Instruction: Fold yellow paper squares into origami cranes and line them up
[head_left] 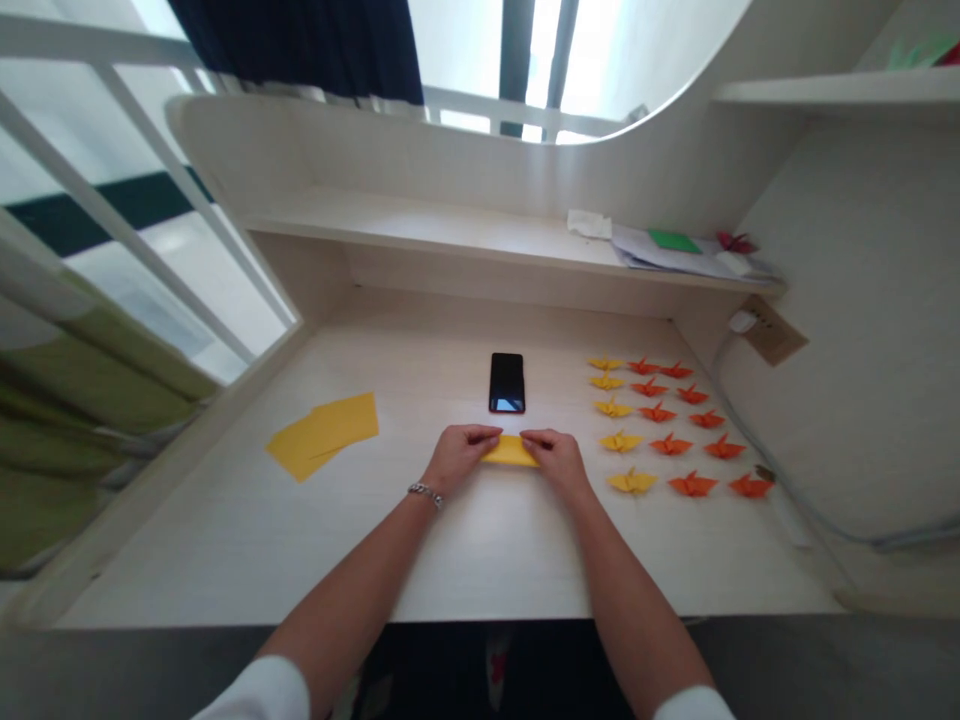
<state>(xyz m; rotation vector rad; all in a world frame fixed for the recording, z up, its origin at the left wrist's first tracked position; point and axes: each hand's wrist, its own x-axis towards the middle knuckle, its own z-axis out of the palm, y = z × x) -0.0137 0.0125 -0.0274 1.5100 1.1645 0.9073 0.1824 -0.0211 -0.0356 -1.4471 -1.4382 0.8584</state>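
Note:
A folded strip of yellow origami paper (511,452) lies in front of me on the desk, its long side running left to right. My left hand (459,455) pinches its left end between thumb and fingers. At the other end, my right hand (556,458) pinches the paper the same way. Both hands are closed, with fingertips close to the far edge of the strip. Just beyond them lies a black phone (508,382), flat and screen up. Loose yellow sheets (345,422) overlap each other to the left.
Rows of folded paper cranes stand at the right, yellow cranes (620,441) nearer me and orange cranes (670,445) beside them. A cable (757,440) runs along the right wall from a socket (774,330). Papers (652,250) lie on the shelf (450,225) behind.

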